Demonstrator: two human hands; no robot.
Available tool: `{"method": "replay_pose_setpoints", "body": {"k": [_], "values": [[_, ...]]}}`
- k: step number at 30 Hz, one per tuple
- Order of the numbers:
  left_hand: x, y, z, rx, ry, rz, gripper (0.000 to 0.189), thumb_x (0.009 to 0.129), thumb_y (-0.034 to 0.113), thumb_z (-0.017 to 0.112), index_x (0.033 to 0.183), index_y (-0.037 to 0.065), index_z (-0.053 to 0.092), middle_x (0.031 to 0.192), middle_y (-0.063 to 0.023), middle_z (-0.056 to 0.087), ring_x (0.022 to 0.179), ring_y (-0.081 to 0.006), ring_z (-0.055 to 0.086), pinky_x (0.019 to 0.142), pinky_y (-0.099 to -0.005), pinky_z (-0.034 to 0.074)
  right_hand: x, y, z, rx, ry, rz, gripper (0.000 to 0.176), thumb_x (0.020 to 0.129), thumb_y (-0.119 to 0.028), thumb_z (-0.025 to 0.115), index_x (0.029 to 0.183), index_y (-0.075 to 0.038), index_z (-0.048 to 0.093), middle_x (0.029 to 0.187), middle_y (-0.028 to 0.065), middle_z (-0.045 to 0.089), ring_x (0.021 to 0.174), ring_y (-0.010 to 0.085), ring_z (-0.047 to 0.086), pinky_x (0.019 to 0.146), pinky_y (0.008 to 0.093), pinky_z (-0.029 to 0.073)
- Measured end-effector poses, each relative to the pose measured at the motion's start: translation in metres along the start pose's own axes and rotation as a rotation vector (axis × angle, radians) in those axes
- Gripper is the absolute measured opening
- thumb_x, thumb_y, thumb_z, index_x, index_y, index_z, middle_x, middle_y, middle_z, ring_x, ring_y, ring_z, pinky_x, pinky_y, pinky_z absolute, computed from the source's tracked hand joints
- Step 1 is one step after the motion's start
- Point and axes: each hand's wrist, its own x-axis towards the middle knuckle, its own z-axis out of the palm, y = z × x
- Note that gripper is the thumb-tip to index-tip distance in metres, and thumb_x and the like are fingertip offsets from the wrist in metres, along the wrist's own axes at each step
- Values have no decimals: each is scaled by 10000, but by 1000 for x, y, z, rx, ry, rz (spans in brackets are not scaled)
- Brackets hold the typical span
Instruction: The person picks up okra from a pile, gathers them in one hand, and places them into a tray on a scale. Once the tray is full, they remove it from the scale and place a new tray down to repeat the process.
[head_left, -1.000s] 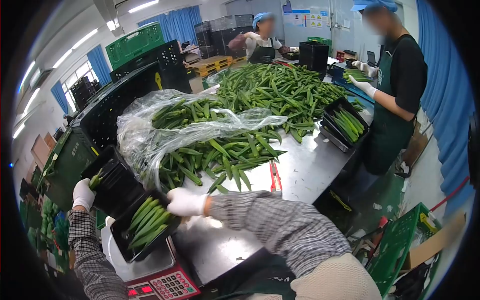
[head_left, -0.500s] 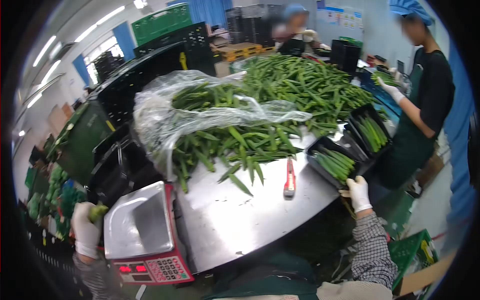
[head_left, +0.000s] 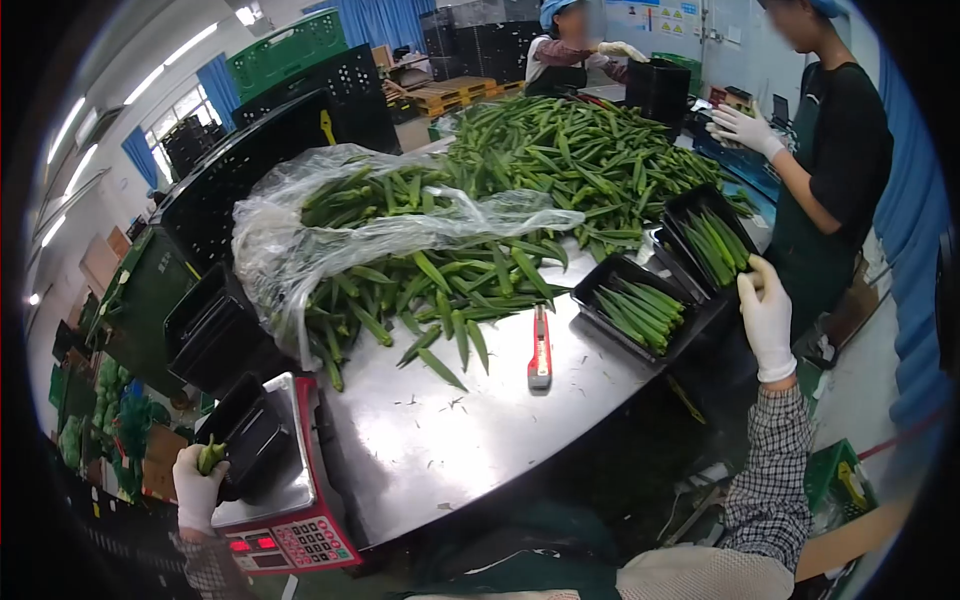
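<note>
In a white glove, my left hand (head_left: 200, 488) holds a short green okra pod (head_left: 211, 457) beside a black plastic tray (head_left: 262, 445). That tray stands on the metal pan of a red weighing scale (head_left: 300, 535) with lit digits. My right hand (head_left: 767, 325), also gloved, has its fingers bent at the near rim of the rear black tray, pinching the end of okra there. Okra pods (head_left: 712, 245) lie lined up in that tray. Left of it, another black tray (head_left: 600, 325) holds a row of okra (head_left: 640, 312).
A large okra heap (head_left: 590, 160) covers the table's back, partly under a clear plastic bag (head_left: 290, 230). A red utility knife (head_left: 540, 350) lies on the metal table (head_left: 450, 440). Black trays (head_left: 225, 320) sit behind the scale. Two co-workers stand behind and at right.
A black tray now stands on the scale, whose pan was bare before. My right hand has moved from the front okra tray to the rear one. The view has shifted.
</note>
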Motion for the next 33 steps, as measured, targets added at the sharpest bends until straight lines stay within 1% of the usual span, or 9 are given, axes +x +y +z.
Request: {"method": "replay_pose_setpoints", "body": {"k": [2,4,8,12,16,24,28,31,33], "values": [[10,-18,18,34,-93,17,324,554,29,753,840,-5,607,811,-134,581,804,-283,574,734,-354,463,21,3,-3,-52,47,-115,292,870,-110,569,1133,15,550,761,42,593,636,94,536,584,236,441],[21,-43,28,-59,-294,-62,453,510,43,767,932,-5,610,898,-148,585,879,-294,576,788,-367,471,39,5,-1,-161,77,-151,266,838,-131,590,1069,0,585,829,127,630,721,229,613,672,320,478],[25,-6,-4,-81,-159,108,667,488,6,740,1127,-5,551,1128,-163,552,1055,-304,540,949,-341,419,76,43,24,-386,-128,-57,224,830,-191,574,977,-31,628,892,176,636,853,321,615,750,389,478],[24,8,-15,-62,-240,-50,626,538,22,721,1140,-5,552,1136,-161,554,1067,-294,539,948,-343,418,107,83,68,-494,-160,-57,177,809,-195,572,902,-67,650,903,171,636,859,354,603,763,434,474],[17,5,-4,-396,35,-10,449,624,-65,642,1063,-6,574,1046,-125,573,1034,-250,551,902,-324,428,123,94,93,-663,-188,-13,200,807,-209,601,961,-92,653,1004,165,587,937,351,584,784,441,470],[-19,138,10,-381,-9,147,367,625,-105,618,977,-10,577,1054,-146,584,1023,-283,557,909,-351,421,143,74,101,-884,-393,82,270,766,-234,669,1025,-155,665,1155,140,501,1037,315,556,866,410,473],[-27,176,32,-402,-108,261,244,706,0,653,946,1,609,1034,-151,599,974,-275,574,871,-347,445,154,97,103,-733,-277,151,214,755,-194,642,948,-105,667,1052,147,566,962,319,584,832,406,474],[-36,197,49,-546,-152,365,281,730,160,713,945,7,616,1014,-153,608,961,-277,577,844,-365,452,163,116,96,-245,-100,39,207,742,-150,646,903,-20,636,852,131,637,810,264,616,747,350,477],[-39,211,51,-548,-225,410,253,719,6,640,971,6,621,1054,-155,606,996,-284,573,872,-353,443,166,112,77,37,-47,18,227,737,-135,670,897,18,616,824,106,634,763,186,593,707,293,461]]}}
